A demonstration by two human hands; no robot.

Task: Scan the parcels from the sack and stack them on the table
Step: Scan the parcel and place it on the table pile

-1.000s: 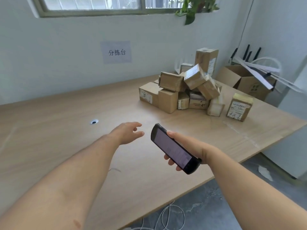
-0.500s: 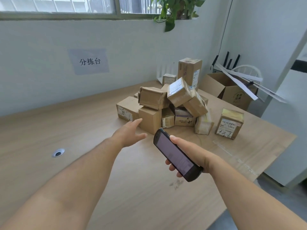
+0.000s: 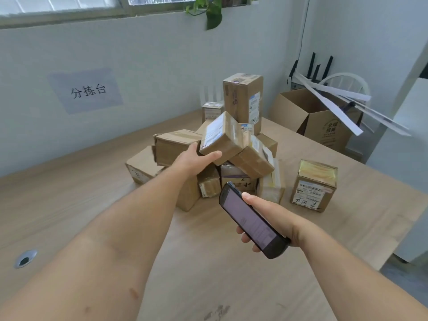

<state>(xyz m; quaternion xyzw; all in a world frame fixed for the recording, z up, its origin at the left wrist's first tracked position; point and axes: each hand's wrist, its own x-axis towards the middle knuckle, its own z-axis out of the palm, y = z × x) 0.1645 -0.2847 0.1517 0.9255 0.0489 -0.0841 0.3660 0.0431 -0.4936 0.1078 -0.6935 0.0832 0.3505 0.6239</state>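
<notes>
Left grip [image 3: 196, 158] on the tilted parcel [image 3: 222, 137].
Thumb and fingers clasp its lower corner; right grip [image 3: 275, 216] wraps the scanner [image 3: 250, 220] above the tabletop [image 3: 69, 205].

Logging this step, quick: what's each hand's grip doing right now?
Left hand: grip round the tilted labelled parcel.
Right hand: grip round the handheld scanner.

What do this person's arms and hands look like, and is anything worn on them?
Both are bare. The left hand and right hand show no gloves or rings, and neither wrist has a watch or band. No sleeve comes into view on either arm. The left forearm has a couple of small marks near the picture's lower edge.
</notes>
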